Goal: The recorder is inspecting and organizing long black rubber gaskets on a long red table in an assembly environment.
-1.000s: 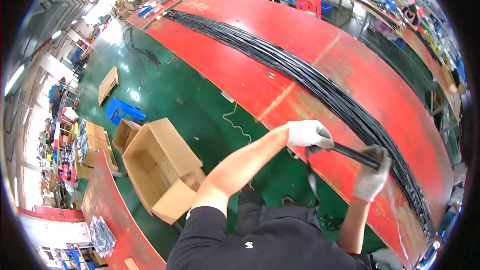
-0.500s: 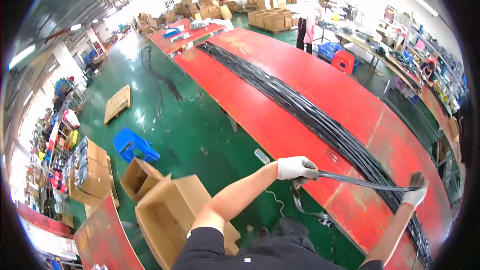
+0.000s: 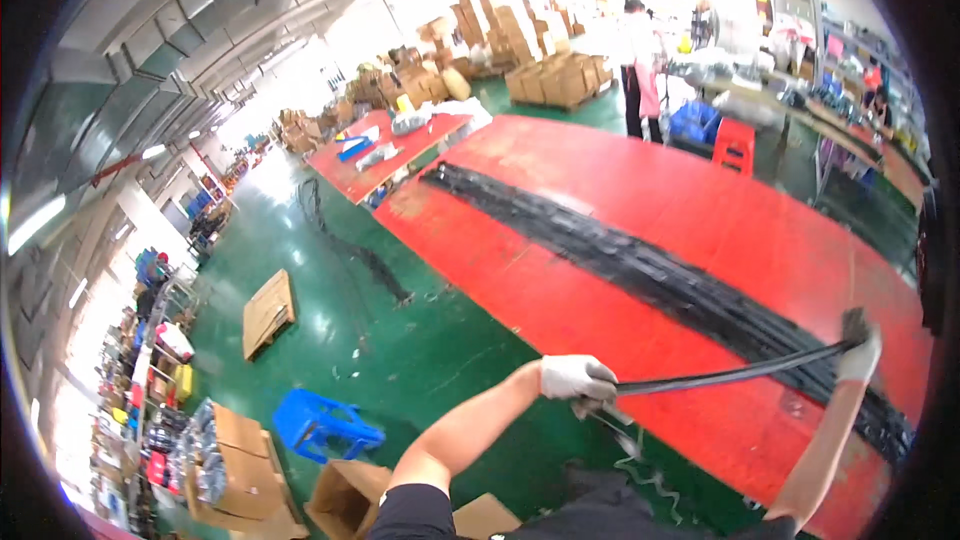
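- Two gloved hands grip one black strip [image 3: 735,376], stretched taut across the lower right of the frame.
- The left hand [image 3: 578,378] is closed on its near end at lower centre.
- The right hand [image 3: 858,352] is clenched on the far end by the right edge.
- Beneath lies a red table [image 3: 640,190] bearing a long bundle of black strips [image 3: 620,258].
- A blue stool [image 3: 325,427] and cardboard boxes [image 3: 235,460] sit lower left on the green floor [image 3: 330,310].

This is a factory hall or a big workshop. There is a green painted floor [image 3: 400,360], long red work tables [image 3: 700,230], stacks of cardboard boxes [image 3: 560,75], a long pile of black strips [image 3: 640,270] and shelves with goods [image 3: 150,390].
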Motion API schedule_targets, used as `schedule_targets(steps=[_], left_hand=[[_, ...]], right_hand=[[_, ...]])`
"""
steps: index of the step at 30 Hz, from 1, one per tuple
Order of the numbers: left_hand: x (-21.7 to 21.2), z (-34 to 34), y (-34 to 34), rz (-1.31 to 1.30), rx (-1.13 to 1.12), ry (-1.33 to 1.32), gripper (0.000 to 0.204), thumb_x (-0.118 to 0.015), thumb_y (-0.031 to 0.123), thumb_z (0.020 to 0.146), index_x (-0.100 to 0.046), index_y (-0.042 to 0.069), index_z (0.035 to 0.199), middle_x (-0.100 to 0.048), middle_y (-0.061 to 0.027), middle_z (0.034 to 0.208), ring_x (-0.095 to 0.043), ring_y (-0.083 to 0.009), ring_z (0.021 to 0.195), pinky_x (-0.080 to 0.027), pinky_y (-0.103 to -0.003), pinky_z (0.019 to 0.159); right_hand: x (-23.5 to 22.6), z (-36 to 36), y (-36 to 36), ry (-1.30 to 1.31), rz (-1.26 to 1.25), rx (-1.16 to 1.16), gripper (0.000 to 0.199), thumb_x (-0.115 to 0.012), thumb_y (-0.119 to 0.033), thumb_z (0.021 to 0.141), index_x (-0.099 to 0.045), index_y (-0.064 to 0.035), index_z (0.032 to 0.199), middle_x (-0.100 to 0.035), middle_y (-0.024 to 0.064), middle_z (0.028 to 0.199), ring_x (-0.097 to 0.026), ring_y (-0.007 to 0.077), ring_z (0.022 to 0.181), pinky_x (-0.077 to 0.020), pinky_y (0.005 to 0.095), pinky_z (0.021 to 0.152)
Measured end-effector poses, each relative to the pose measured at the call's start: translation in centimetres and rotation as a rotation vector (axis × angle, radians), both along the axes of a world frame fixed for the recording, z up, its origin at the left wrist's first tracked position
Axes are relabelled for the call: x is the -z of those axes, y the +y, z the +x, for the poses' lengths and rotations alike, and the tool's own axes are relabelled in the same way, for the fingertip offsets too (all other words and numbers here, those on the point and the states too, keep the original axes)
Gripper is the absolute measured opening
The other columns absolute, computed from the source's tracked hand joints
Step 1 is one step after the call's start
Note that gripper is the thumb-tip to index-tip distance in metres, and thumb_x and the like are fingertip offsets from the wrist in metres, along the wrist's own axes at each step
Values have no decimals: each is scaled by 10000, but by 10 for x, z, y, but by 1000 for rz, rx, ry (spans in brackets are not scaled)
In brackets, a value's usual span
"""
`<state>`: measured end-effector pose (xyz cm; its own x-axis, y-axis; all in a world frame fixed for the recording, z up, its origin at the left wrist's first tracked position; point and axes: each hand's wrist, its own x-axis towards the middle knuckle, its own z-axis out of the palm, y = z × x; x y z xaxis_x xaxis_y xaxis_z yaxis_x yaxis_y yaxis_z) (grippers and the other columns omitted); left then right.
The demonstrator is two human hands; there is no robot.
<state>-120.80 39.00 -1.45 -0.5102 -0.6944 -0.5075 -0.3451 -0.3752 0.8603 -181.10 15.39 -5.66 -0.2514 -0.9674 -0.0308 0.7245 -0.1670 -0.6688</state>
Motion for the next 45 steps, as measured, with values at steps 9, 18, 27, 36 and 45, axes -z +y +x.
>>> schedule_targets(steps=[9,18,27,36,45], left_hand=[[-48,280,-80,-182,-167,-4,350,-706,398,1014,-700,50,976,-630,-21,666,-626,-111,561,-499,-288,521],[-49,577,-69,-111,123,3,251,-680,263,1010,-700,13,1033,-672,-32,734,-681,-141,669,-541,-303,639],[-75,800,-105,-53,-184,-42,318,-714,313,988,-706,-5,981,-624,-33,641,-609,-134,535,-485,-294,523],[-67,884,-226,-25,137,-117,289,-691,309,1016,-695,24,972,-644,-17,702,-615,-109,608,-500,-291,594],[-47,1129,-276,127,-21,-76,262,-697,278,1022,-711,17,1037,-630,-13,713,-628,-135,619,-497,-298,580]], right_hand=[[-15,473,73,-26,12,-19,346,-513,-295,1090,-670,5,1162,-745,176,1100,-719,344,1048,-571,501,1006],[-43,596,-35,-59,16,-253,476,-410,-278,1111,-663,76,1302,-708,248,1315,-652,411,1280,-459,535,1173],[-9,655,-90,159,62,295,520,-429,-381,1108,-675,67,1203,-736,275,1204,-702,450,1156,-579,581,1026],[-51,1128,-32,-69,-84,-131,465,-421,-348,1133,-638,41,1269,-710,196,1127,-676,414,1069,-528,603,993],[77,791,-255,-321,36,242,739,-236,-520,1131,-605,87,1335,-655,289,1353,-596,465,1296,-430,690,1149]])
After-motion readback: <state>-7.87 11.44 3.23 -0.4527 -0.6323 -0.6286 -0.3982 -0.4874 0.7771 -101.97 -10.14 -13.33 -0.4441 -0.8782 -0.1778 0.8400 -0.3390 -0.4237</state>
